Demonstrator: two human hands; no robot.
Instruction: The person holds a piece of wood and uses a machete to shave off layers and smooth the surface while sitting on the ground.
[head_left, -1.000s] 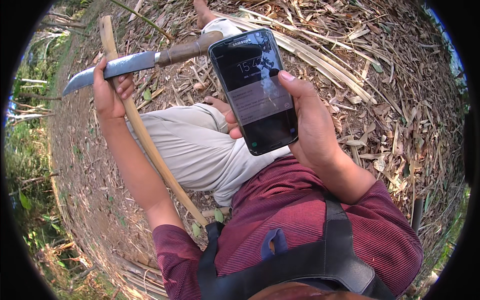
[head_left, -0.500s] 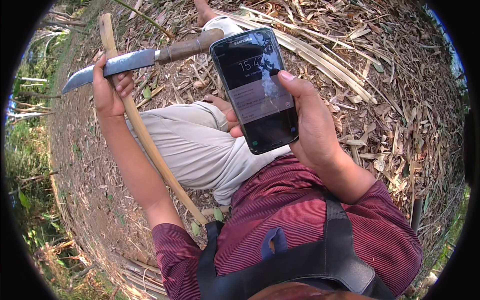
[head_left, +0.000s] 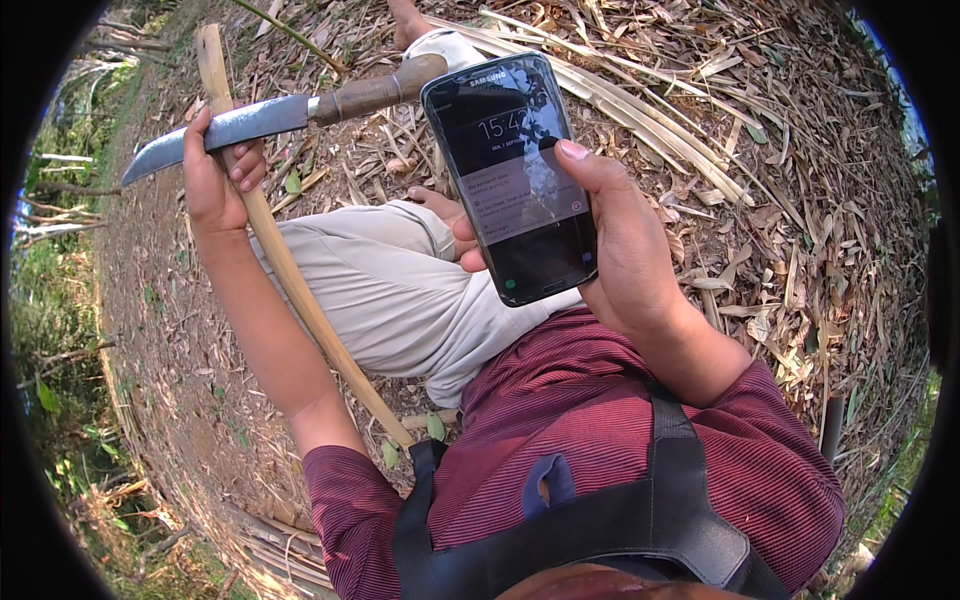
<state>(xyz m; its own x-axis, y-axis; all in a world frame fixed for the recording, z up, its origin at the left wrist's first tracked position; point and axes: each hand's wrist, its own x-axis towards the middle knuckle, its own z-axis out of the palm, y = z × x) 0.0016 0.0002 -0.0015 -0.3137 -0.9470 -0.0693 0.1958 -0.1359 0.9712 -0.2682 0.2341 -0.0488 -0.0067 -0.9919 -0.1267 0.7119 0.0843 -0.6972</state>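
Observation:
A black smartphone [head_left: 515, 185] with its screen lit is upright in my right hand [head_left: 628, 240], the thumb along its right edge and fingertips showing at its left. My left hand [head_left: 218, 185] is closed around a long pale wooden stick [head_left: 300, 290] and also steadies a machete [head_left: 255, 120] by its blade. The machete lies across the stick, its curved tip pointing left. Its brown wooden handle [head_left: 375, 92] points right, toward the top of the phone. Down toward my left side, the lower end of the stick comes close to my black strap.
I sit on ground covered with dry leaves [head_left: 780, 300] and shavings, my legs in light trousers [head_left: 370, 290] folded ahead. Long split strips [head_left: 640, 115] lie beyond them. More strips [head_left: 290, 550] are at the lower left. Green plants [head_left: 50, 320] border the far left.
Almost nothing differs. The machete and the left hand have shifted very slightly to the left, and the phone has barely tilted.

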